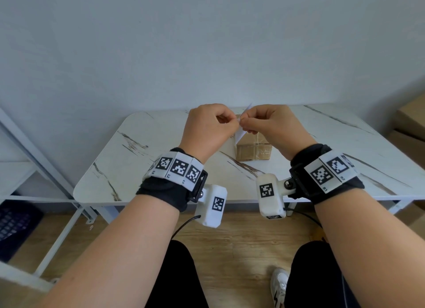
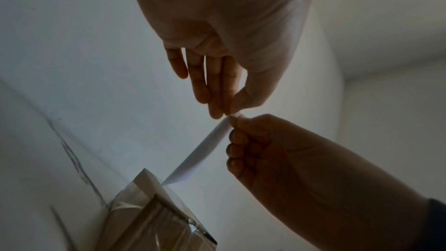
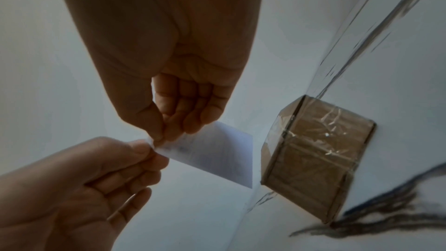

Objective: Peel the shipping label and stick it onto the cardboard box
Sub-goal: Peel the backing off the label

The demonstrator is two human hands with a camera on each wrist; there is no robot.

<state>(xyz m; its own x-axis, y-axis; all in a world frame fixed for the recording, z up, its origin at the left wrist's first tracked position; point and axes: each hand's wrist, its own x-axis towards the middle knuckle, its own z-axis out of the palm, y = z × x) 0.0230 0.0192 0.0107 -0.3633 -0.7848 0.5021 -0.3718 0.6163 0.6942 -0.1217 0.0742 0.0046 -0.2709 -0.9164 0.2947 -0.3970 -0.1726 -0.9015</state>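
Note:
A small white shipping label (image 1: 239,134) hangs in the air between both hands, above the table. My left hand (image 1: 230,122) pinches its near corner with thumb and fingertips, and my right hand (image 1: 244,122) pinches the same corner from the other side. In the left wrist view the label (image 2: 205,152) curves down from the two pinches (image 2: 228,112). The right wrist view shows faint print on the label (image 3: 217,156). A small brown cardboard box (image 1: 253,149) wrapped in clear tape sits on the table just below and behind the hands, also seen from the right wrist (image 3: 313,150).
The white marble-pattern table (image 1: 161,169) stands against a plain wall. A white metal frame (image 1: 34,160) and a dark crate (image 1: 16,225) are at the left. Larger cardboard boxes (image 1: 411,123) stand at the right edge. My legs and a white shoe (image 1: 279,284) are below.

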